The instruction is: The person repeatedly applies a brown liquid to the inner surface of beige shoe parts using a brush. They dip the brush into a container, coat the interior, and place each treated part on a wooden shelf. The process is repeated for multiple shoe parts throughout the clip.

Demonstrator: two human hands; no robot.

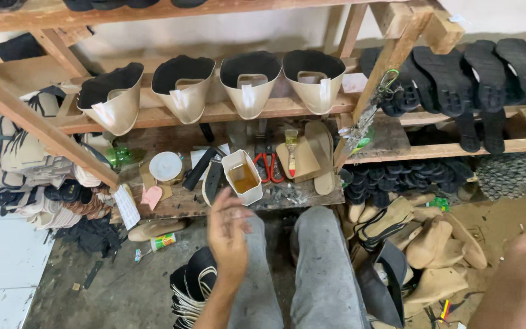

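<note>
Left hand: the left hand (227, 234) is raised above the person's grey-trousered knees (321, 256), fingers loosely spread and slightly blurred, holding nothing; it hangs just in front of the low wooden counter (312, 198).
Right hand: only a bare forearm (518, 280) shows at the lower right edge; the hand itself is out of view, so its state cannot be told.
Nearest thing: a white rectangular tub of amber liquid (243, 176) stands upright on the counter just beyond the left hand, open at the top, probably so that a brush can be dipped in.
Beside it: a brush (291, 146) lies on a flat tan sole piece (312, 159), red-handled scissors (267, 166) lie between tub and brush, and a round white-lidded tin (166, 166) sits to the left, all within easy reach of the seat.
Shelf above: four cream shoe uppers with black lining (248, 82) stand in a row on the wooden shelf, openings up, likely set apart to dry or wait their turn.
Right rack: black moulded soles (488, 73) are stacked on edge.
Floor: strappy sandal parts (193, 286) lie piled by the left knee, and tan insoles (433, 250) are heaped at the right.
</note>
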